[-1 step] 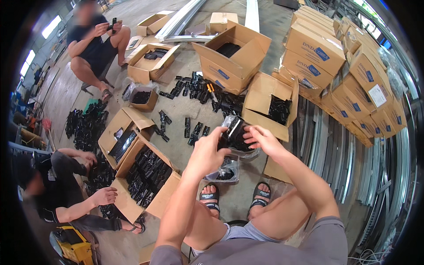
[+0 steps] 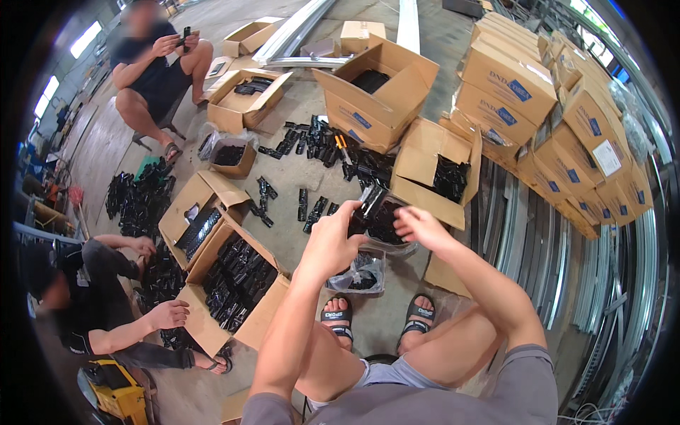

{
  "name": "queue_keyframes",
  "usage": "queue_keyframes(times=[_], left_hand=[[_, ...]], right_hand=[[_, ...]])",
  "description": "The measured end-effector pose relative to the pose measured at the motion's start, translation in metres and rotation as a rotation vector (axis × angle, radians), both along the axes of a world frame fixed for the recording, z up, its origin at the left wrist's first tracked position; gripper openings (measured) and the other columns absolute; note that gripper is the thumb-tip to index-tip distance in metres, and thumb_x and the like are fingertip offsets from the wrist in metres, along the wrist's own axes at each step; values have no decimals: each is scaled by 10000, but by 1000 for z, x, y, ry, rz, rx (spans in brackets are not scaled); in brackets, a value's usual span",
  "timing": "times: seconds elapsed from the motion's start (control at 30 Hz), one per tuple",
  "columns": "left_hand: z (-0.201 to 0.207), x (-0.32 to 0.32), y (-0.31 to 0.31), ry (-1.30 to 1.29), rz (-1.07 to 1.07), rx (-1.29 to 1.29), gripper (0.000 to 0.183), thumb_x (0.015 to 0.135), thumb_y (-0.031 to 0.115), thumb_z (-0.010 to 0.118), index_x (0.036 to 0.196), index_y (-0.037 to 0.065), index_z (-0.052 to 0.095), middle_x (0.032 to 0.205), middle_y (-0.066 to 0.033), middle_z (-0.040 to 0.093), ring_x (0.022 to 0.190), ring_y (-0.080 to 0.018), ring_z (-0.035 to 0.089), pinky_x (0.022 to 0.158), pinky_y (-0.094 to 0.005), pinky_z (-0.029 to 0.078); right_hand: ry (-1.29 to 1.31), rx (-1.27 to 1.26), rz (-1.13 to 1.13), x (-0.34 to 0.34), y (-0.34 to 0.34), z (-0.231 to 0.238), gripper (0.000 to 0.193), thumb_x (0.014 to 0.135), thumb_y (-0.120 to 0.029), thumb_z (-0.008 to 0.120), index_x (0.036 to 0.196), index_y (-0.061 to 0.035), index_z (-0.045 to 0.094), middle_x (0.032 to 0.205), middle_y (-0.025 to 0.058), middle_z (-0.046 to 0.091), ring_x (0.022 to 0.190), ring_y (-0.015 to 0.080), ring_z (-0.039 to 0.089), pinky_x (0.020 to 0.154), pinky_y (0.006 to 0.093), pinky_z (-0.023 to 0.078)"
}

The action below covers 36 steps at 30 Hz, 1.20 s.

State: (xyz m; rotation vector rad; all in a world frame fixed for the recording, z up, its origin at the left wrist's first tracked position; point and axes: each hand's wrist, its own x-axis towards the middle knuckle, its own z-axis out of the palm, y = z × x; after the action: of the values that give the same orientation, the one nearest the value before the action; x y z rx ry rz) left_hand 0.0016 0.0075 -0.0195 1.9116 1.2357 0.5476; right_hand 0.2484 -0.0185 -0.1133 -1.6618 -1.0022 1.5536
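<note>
My left hand (image 2: 331,239) is closed around a shiny black plastic piece (image 2: 373,201), held above a clear-lined tub of small black parts (image 2: 386,225). Over the right side of that tub is my right hand (image 2: 427,232), its fingers bent toward the parts. Whether a small part sits between those fingertips is too small to tell. Just below, near my feet, stands a second clear plastic tub (image 2: 367,273) with a few black parts in it. Several black pieces (image 2: 312,212) lie on the floor left of my hands.
Open cartons of black parts surround me: one at right (image 2: 464,202), a tall one ahead (image 2: 397,106), one at left (image 2: 265,322). Orange-handled pliers (image 2: 341,145) lie among parts. Stacked cartons (image 2: 510,88) stand right, beside long metal profiles (image 2: 524,255). Two people sit at left, one handling a black piece.
My right hand has drawn slightly right and down, away from the black piece. The piece in my left hand now stands more in view, tilted upward.
</note>
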Motion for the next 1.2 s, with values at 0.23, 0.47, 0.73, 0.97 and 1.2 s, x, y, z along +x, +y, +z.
queue_keyframes(times=[0.23, 0.47, 0.73, 0.97, 1.2], left_hand=[[-9, -6, 10, 148, 82, 148, 513, 759, 27, 659, 1259, 68, 555, 966, -259, 689, 951, -451, 664, 866, -506, 536], [-32, 6, 5, 116, 15, 134, 536, 717, -37, 665, 1233, 42, 545, 880, -226, 687, 855, -431, 683, 726, -518, 561], [-58, 25, 5, 86, 127, 381, 132, 829, 80, 609, 938, 6, 611, 759, -188, 688, 727, -379, 715, 623, -473, 585], [-68, 41, 11, 14, 155, 357, 94, 776, 52, 652, 855, 3, 636, 770, -211, 690, 764, -395, 713, 655, -485, 582], [-67, 31, 5, 91, 164, 377, 93, 774, 103, 646, 799, 30, 700, 764, -187, 708, 766, -365, 726, 648, -475, 588]], right_hand=[[-1134, 196, 452, 6, 39, -169, 221, 872, -186, 622, 1033, -51, 690, 1078, 238, 694, 1005, 406, 679, 866, 500, 554], [-1168, -156, 580, -6, 48, -240, 523, 844, -437, 634, 1227, -83, 677, 1158, 237, 693, 1145, 383, 646, 989, 483, 504], [-1104, -14, 603, -23, 52, -189, 384, 898, -262, 619, 1190, -16, 665, 1186, 251, 673, 1115, 431, 636, 940, 500, 504], [-1051, 108, 667, -12, 56, -177, 456, 919, -331, 592, 1239, -8, 626, 1212, 258, 660, 1147, 442, 612, 941, 495, 493], [-870, 516, 623, -10, 52, -91, 463, 944, -335, 570, 1239, 21, 585, 1201, 281, 643, 1151, 427, 602, 919, 494, 474]])
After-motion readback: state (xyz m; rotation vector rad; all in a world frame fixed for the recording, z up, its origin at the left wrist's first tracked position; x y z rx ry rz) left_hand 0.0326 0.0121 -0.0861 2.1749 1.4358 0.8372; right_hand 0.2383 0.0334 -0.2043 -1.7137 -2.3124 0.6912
